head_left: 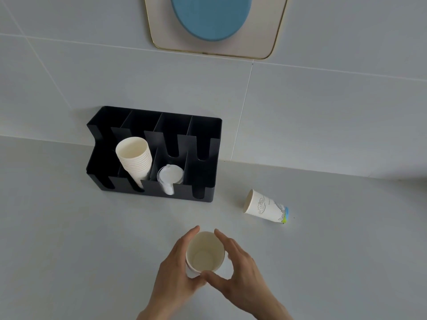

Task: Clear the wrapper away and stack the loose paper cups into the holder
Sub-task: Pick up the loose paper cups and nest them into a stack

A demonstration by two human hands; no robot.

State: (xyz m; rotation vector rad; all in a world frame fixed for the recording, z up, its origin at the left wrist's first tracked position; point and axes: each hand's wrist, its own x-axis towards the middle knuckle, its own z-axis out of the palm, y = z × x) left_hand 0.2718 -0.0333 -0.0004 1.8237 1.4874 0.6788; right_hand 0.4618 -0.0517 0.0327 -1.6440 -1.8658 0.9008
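Both hands cup one upright cup (205,251) above the worktop (69,227): left hand (178,262) wrapped round its side, right hand (235,262) pinching the rim. Best keep it level, then nest it squarely into the stack (135,158) in the holder (208,125). Another cup (265,206) lies tipped nearby.

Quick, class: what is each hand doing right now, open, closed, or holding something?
Left hand: fingers wrapped around the upright paper cup, holding it.
Right hand: fingers curled on the same cup's other side, holding it.
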